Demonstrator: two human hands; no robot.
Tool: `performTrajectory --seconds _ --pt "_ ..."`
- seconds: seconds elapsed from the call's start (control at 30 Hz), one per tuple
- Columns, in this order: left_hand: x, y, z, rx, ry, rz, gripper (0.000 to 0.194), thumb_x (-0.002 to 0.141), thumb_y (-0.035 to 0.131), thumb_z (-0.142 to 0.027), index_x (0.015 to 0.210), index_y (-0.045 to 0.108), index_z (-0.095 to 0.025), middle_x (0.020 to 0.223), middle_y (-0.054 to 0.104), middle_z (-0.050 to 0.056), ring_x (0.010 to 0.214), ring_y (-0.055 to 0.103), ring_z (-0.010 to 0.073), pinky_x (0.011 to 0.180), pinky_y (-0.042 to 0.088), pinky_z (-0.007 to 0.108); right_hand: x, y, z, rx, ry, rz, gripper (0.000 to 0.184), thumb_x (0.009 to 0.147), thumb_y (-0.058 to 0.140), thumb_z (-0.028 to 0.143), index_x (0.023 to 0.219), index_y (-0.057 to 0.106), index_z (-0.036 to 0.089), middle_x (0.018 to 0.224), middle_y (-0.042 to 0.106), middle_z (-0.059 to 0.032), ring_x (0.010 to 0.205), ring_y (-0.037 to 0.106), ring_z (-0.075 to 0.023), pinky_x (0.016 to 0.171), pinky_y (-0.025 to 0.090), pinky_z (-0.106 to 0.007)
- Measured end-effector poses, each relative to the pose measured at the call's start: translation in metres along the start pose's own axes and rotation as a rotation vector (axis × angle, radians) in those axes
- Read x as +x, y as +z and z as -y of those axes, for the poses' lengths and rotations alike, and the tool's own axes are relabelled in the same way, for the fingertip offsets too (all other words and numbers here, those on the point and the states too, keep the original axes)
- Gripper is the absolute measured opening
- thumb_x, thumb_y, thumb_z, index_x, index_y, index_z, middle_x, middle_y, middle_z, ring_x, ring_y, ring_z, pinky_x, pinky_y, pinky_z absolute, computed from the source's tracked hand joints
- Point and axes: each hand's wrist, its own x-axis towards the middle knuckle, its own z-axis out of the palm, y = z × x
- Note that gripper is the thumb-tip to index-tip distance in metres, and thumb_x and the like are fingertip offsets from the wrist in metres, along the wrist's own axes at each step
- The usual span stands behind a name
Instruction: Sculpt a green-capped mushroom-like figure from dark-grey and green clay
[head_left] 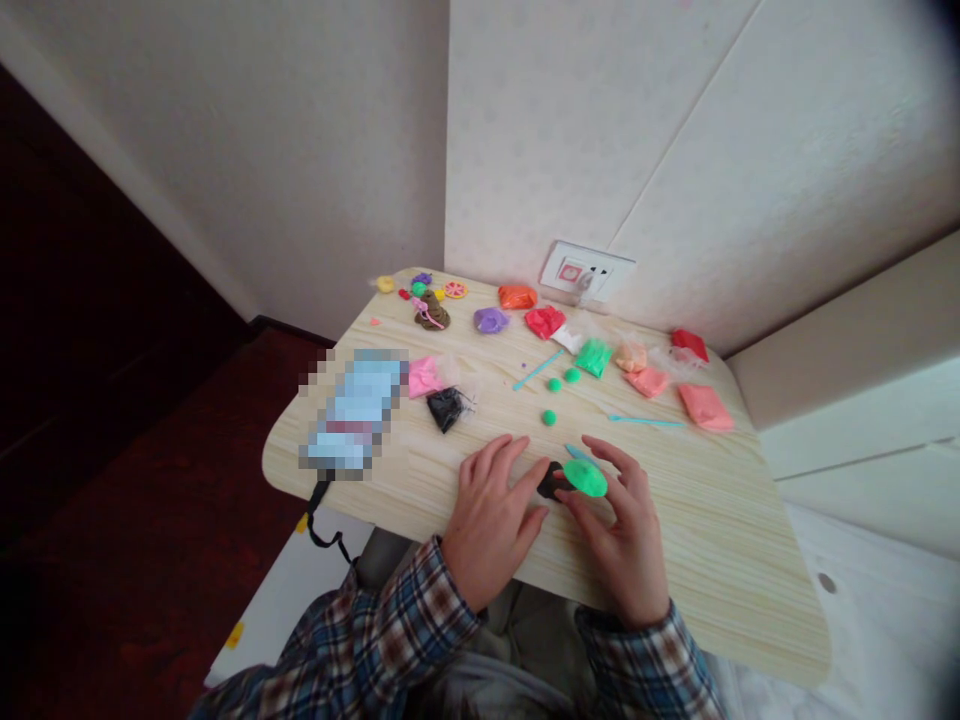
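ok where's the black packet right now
In the head view, the black packet lies on the left half of the table, just nearer and right of the light pink packet, beyond the left hand.

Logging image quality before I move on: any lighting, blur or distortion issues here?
Head view: soft light on the pale wood-grain table; dark red floor at left sunk in shadow; wide-angle stretching toward the edges; dark, blurred corners at right; flat rectangular device hidden by pixelation; bright green disc by the right hand showing little surface detail.
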Motion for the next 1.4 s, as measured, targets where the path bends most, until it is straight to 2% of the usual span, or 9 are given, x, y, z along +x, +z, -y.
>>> performTrajectory --seconds 0.13,0.27,0.5,0.87,0.97,1.13,1.23,1.3,1.4 --pt "0.005 0.0 0.0 -0.042 -0.005 -0.014 0.042 0.082 0.058 -0.021 0.123 0.052 -0.024 0.138 0.044 0.007 0.13 0.033 0.0252 0.105 0.03 0.045 0.001 0.0 -0.001 -0.039 -0.01 0.019 0.025 0.081 0.06 0.038 0.101 0.063 0.022 0.123 0.053 -0.01 0.114 0.048 -0.0274 0.095 0.038 -0.051" --pt "0.009 -0.001 0.0 -0.073 -0.018 -0.032 0.036 0.083 0.058 -0.019 0.118 0.056 -0.025 0.135 0.046 0.006 0.127 0.036 0.0244 0.104 0.032 0.045 0.003 0.0 0.0 -0.073 -0.026 0.02 0.022 0.084 0.056 0.037 0.097 0.064 0.022 0.122 0.055 -0.0089 0.112 0.05 -0.0266 0.094 0.038 -0.05" --pt "0.01 -0.001 -0.001 -0.11 -0.031 -0.041 0.036 0.082 0.06 -0.019 0.117 0.057 -0.024 0.132 0.049 0.006 0.125 0.037 0.0239 0.103 0.033 0.044 0.003 -0.001 0.003 -0.099 -0.053 0.026 0.026 0.084 0.056 0.038 0.1 0.062 0.02 0.122 0.054 -0.0106 0.112 0.049 -0.0268 0.094 0.038 -0.05" --pt "0.004 -0.001 -0.001 -0.2 -0.001 -0.109 0.036 0.081 0.056 -0.012 0.114 0.061 -0.026 0.123 0.055 0.004 0.118 0.045 0.0215 0.102 0.038 0.042 0.005 0.0 0.003 -0.038 -0.022 0.01 0.021 0.083 0.058 0.036 0.097 0.063 0.022 0.121 0.055 -0.0092 0.112 0.05 -0.0263 0.095 0.039 -0.05" --pt "0.0 0.001 -0.001 -0.239 0.0 -0.125 0.037 0.082 0.053 -0.011 0.117 0.06 -0.024 0.122 0.057 0.006 0.117 0.048 0.0216 0.101 0.04 0.043 0.001 -0.002 0.002 -0.027 -0.009 0.02 0.026 0.082 0.059 0.037 0.103 0.061 0.022 0.123 0.055 -0.0103 0.114 0.05 -0.0273 0.096 0.039 -0.052" --pt "-0.007 0.003 -0.008 -0.454 -0.029 -0.133 0.046 0.083 0.048 -0.01 0.129 0.049 -0.014 0.129 0.056 0.01 0.121 0.05 0.0204 0.105 0.041 0.039 -0.025 -0.005 0.005 0.11 0.112 0.052 0.045 0.082 0.059 0.035 0.125 0.051 0.024 0.128 0.055 -0.0111 0.12 0.05 -0.0276 0.101 0.037 -0.055" --pt "-0.011 0.006 -0.014 -0.613 -0.069 -0.111 0.053 0.081 0.049 -0.011 0.134 0.043 -0.013 0.135 0.052 0.009 0.124 0.049 0.0205 0.107 0.041 0.038 -0.041 -0.002 0.014 0.267 0.201 0.078 0.053 0.088 0.05 0.03 0.139 0.035 0.027 0.136 0.051 -0.0103 0.126 0.047 -0.0249 0.103 0.037 -0.054" --pt "-0.013 0.008 -0.015 -0.684 -0.078 -0.104 0.056 0.08 0.049 -0.011 0.135 0.041 -0.013 0.137 0.05 0.009 0.125 0.048 0.0209 0.107 0.041 0.038 -0.046 0.002 0.02 0.38 0.206 0.085 0.058 0.091 0.045 0.027 0.144 0.023 0.028 0.142 0.044 -0.0098 0.13 0.043 -0.023 0.106 0.036 -0.053" --pt "-0.012 0.013 -0.014 -0.74 -0.057 -0.107 0.057 0.079 0.048 -0.009 0.135 0.042 -0.013 0.138 0.049 0.009 0.127 0.047 0.0208 0.108 0.04 0.038 -0.046 0.009 0.022 0.48 0.175 0.096 0.059 0.092 0.041 0.025 0.146 0.017 0.028 0.147 0.037 -0.0089 0.134 0.036 -0.0214 0.11 0.031 -0.052"
